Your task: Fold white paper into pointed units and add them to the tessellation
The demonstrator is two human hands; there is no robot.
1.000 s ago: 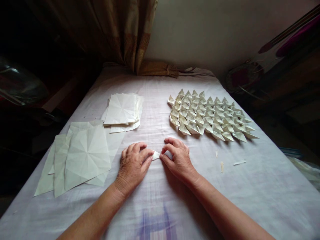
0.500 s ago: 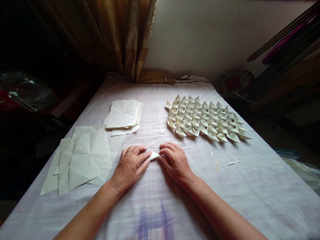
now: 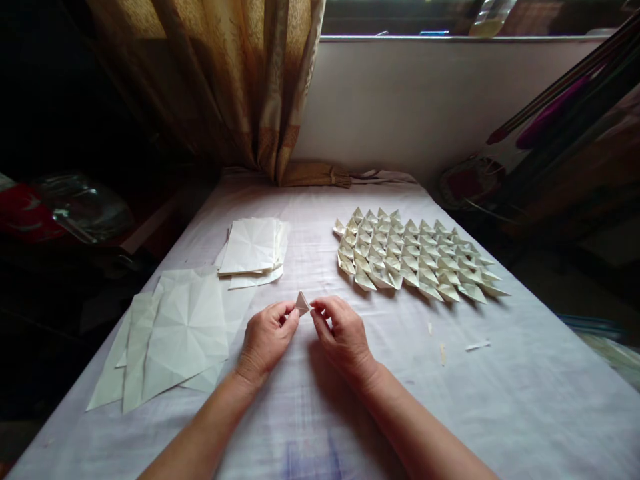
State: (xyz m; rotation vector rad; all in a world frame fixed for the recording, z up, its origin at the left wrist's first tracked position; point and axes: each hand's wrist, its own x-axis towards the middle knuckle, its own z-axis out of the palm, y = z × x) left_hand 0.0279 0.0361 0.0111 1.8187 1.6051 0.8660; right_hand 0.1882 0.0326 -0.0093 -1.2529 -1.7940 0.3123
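A small folded paper piece (image 3: 302,304), its point upward, is pinched between my two hands over the middle of the cloth-covered table (image 3: 310,427). My left hand (image 3: 267,337) grips its left side between thumb and fingers. At its right corner, the thumb and fingertips of my right hand (image 3: 344,331) close on the paper. To the right and farther back stand rows of folded paper boats (image 3: 415,257), packed close together. Loose creased paper sheets (image 3: 187,333) overlap on the left, and a neater stack of square paper sheets (image 3: 250,245) lies behind them.
Small paper scraps (image 3: 477,345) lie right of my right arm. A brown patterned curtain (image 3: 270,100) hangs at the back, its end resting on the table. Behind stands a pale wall (image 3: 400,100) under a window ledge. Dark clutter lines both sides.
The folded paper was low and flat between my hands; now it is raised and stands point upward. My fingers have curled into a pinch. The view has tilted up, showing the ledge.
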